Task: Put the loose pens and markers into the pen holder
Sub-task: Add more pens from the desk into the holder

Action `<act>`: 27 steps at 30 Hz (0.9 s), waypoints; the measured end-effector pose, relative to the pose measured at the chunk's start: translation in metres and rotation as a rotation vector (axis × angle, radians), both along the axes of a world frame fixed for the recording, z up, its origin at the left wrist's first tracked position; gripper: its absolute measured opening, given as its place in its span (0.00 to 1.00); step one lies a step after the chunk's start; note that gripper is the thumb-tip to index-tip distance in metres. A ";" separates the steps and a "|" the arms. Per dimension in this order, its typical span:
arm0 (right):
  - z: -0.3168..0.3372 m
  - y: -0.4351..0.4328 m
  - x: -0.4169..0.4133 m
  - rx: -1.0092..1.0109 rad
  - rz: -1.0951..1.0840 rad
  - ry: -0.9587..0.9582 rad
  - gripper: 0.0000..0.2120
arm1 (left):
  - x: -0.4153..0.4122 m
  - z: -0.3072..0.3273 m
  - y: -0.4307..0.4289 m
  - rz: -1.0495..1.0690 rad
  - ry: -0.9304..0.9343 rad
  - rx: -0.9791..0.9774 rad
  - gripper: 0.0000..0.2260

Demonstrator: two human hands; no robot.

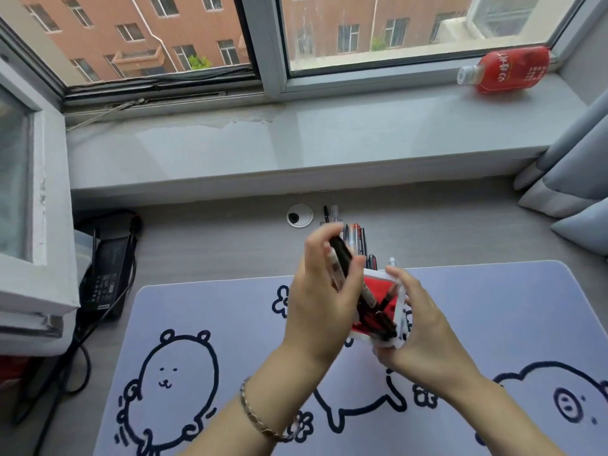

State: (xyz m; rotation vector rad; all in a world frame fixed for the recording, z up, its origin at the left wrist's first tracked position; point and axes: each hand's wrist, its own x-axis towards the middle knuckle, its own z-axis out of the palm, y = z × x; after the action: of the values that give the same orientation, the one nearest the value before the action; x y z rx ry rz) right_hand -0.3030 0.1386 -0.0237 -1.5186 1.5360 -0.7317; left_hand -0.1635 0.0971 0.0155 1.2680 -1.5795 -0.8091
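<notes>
Above the printed soft mat (204, 311), the right hand (424, 327) grips the red-lined white holder (378, 302), tilted. The left hand (324, 304) clasps slim black markers (342, 258) at its mouth. More pens (357, 240) lie just beyond on the grey desk (214, 245).

— Where were your hands at that moment?

— Both were out in front of me, forearms angling in from the bottom so the hands met near the middle. My left hand (320, 296) was raised, back toward me, fingers curled and closed around a dark marker (342, 258) that slanted down to the right.

— And the other one?

— My right hand (424, 327) sat just beside it, a little lower, palm turned inward, fingers wrapped around the pen holder (378, 311) from the right side. A chain bracelet (260, 419) hung on my left wrist. The hands were nearly touching.
</notes>
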 end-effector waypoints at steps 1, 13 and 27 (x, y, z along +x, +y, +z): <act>0.001 0.000 -0.001 -0.008 -0.006 0.017 0.44 | 0.003 -0.005 0.001 0.006 -0.079 0.020 0.13; 0.001 0.003 -0.003 -0.083 -0.009 0.063 0.45 | 0.016 0.004 0.003 0.002 0.065 -0.113 0.23; -0.007 0.003 -0.005 -0.081 -0.103 0.034 0.46 | 0.002 -0.014 0.005 -0.136 -0.330 0.107 0.26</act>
State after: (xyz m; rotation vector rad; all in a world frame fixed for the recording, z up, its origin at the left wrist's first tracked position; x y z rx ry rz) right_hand -0.3080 0.1419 -0.0308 -1.5267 1.6373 -0.8396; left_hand -0.1611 0.1025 0.0016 1.4388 -1.9235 -0.8072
